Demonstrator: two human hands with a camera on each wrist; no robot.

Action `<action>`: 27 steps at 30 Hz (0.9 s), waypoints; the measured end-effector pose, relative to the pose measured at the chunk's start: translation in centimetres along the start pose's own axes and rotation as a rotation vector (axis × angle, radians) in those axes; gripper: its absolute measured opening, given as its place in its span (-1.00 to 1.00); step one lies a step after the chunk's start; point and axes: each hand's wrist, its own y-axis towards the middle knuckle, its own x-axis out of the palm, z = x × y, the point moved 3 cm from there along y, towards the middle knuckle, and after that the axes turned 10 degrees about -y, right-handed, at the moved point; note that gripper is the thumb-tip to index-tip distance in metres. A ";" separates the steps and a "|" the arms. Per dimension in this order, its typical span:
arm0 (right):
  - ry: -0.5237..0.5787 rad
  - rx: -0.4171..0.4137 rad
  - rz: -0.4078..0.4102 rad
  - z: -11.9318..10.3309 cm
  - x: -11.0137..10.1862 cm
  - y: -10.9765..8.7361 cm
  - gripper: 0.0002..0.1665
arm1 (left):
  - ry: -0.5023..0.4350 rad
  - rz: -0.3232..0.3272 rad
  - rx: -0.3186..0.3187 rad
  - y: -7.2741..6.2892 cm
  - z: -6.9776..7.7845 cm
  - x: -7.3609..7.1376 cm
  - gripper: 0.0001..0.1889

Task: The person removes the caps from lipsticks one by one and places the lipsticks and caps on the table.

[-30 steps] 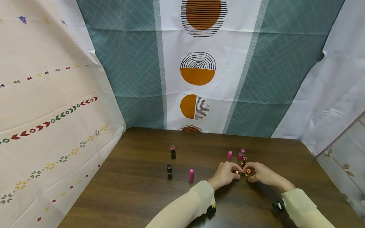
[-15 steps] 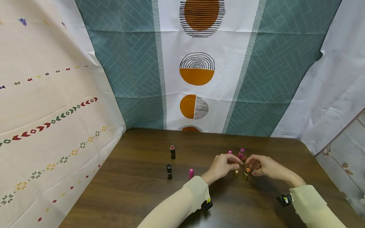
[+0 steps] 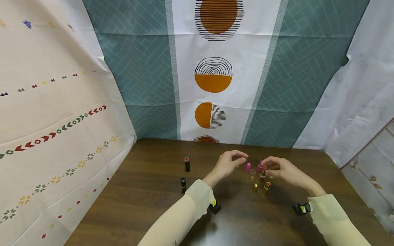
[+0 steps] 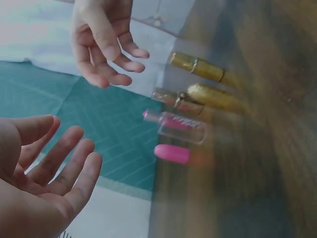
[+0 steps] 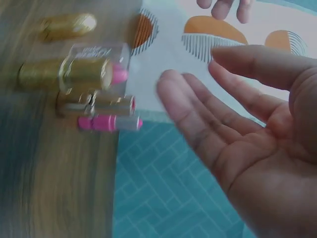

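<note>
Over the right-hand part of the worktop (image 3: 160,198), both hands hang above a close cluster of lipsticks and caps, holding nothing; the right hand (image 3: 280,169) is the nearer to the lipsticks, its fingers parted and loosely bent, with a gap between thumb and forefinger; the left hand (image 3: 229,163) is off to the left, its fingers likewise apart, their tips nearest to the pink cap (image 3: 248,166). From the right hand's fingers, the red-tipped gold lipstick (image 3: 262,176) lies below and just to the left, its long axis upright, with the magenta lipstick (image 5: 99,123) standing just beyond it; in the head view the fingertips overlap these two, but the wrist views show them apart. Left of the red-tipped gold lipstick stands the clear cap (image 3: 251,175), also upright, with the pink cap just past it; nearer the person stand the gold lipstick tube (image 3: 266,187) and, to its left, the rounded gold cap (image 3: 255,187), near each other yet apart; a grip on any of these would probably best come from above. Well apart to the left stand the red-tipped black lipstick (image 3: 187,165) and a black tube (image 3: 183,183), its base hard to make out beside the sleeve.
</note>
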 end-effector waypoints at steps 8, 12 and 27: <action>0.077 0.032 0.107 -1.0 -0.4 1.0 -0.57 | -0.017 -0.012 -0.015 0.2 0.6 -2.2 -0.78; 0.105 0.069 0.110 -1.4 -0.6 1.3 -0.51 | -0.014 -0.017 -0.034 0.1 0.9 -3.2 -0.77; 0.134 0.088 0.074 -2.0 0.8 2.5 -0.41 | -0.014 -0.143 -0.063 -0.4 0.7 -6.3 -0.66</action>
